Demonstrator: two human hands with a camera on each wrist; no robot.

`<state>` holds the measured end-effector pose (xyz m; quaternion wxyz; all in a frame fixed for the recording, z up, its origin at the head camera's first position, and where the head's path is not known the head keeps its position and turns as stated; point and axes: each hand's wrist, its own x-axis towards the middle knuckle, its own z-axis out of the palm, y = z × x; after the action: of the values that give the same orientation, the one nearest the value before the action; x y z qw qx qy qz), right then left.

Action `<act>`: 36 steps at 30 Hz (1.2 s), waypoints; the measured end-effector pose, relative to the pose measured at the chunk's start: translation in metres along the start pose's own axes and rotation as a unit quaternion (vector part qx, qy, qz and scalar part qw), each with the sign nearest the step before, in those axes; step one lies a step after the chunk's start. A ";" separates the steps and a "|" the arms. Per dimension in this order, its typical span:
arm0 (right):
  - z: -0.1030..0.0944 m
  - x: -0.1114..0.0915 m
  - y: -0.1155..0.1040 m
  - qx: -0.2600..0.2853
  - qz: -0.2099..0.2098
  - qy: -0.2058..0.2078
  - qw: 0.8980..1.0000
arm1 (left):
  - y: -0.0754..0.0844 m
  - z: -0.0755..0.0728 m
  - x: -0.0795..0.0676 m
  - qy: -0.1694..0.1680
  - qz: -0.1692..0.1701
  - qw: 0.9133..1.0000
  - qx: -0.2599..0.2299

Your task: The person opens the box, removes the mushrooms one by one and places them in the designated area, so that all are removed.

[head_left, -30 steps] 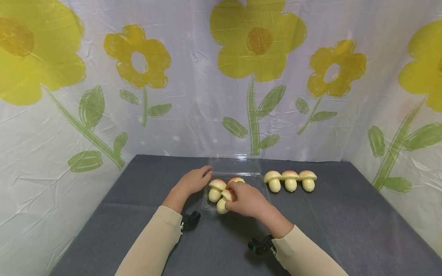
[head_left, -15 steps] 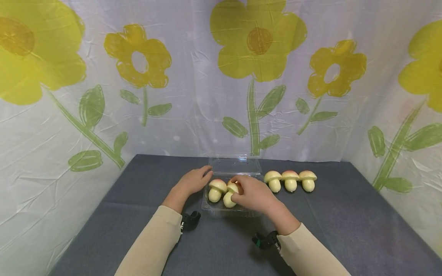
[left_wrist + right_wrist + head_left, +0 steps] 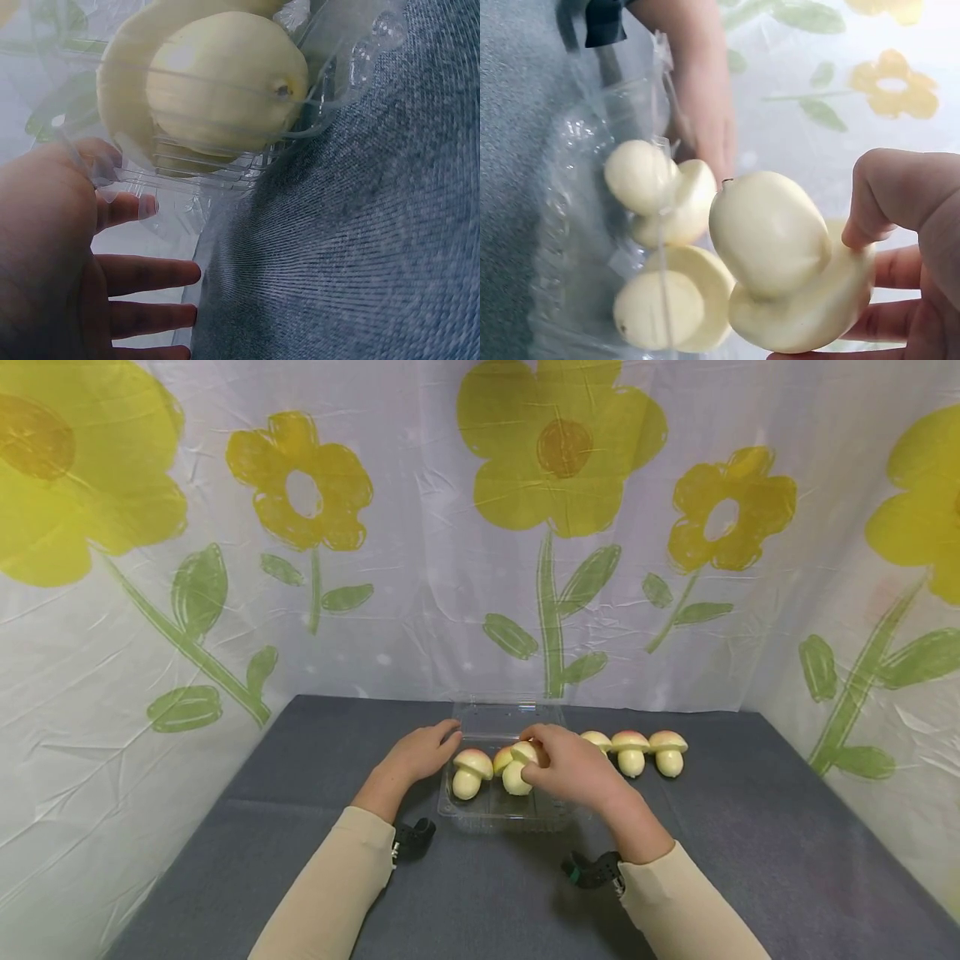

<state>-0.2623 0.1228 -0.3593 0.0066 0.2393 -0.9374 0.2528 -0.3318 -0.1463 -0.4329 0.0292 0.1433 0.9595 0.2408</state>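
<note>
My right hand [image 3: 572,767] pinches a toy mushroom [image 3: 769,236] by its cap, the pale round stem facing the right wrist camera. It is held over the right part of a clear plastic clamshell box [image 3: 487,815]. One mushroom [image 3: 468,777] sits in the box at the left; a second mushroom [image 3: 660,309] is partly hidden behind the held one in the head view. At the box's left side is my left hand [image 3: 422,753], its fingers stretched out. The left wrist view shows its thumb [image 3: 101,154] right at the box's edge.
Several more mushrooms stand in a row right of the box, among them a red-tinged one [image 3: 631,753] and an end one [image 3: 668,753]; my right hand partly covers the nearest. The transparent lid [image 3: 502,718] is raised behind the box. A flower-print curtain [image 3: 420,635] borders the dark tablecloth [image 3: 750,843].
My right hand has carried its mushroom to the right and slightly away from me, from the box's front edge to over its right part. My left hand keeps its place.
</note>
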 end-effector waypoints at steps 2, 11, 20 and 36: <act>-0.003 -0.001 0.001 0.000 -0.002 -0.002 1.000 | 0.000 0.000 0.000 -0.001 0.000 1.000 0.001; -0.021 -0.007 0.007 0.015 0.001 -0.006 1.000 | -0.001 0.001 0.001 0.001 0.001 1.000 -0.002; -0.035 -0.011 0.019 0.011 0.004 -0.017 1.000 | 0.000 0.000 0.000 0.000 0.000 1.000 0.000; -0.059 -0.019 0.032 0.003 0.041 -0.048 0.998 | -0.001 0.000 0.000 -0.003 -0.002 1.000 -0.004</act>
<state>-0.2665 0.1830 -0.3253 -0.0501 0.2123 -0.9449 0.2443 -0.3317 -0.1470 -0.4328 0.0336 0.1419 0.9586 0.2445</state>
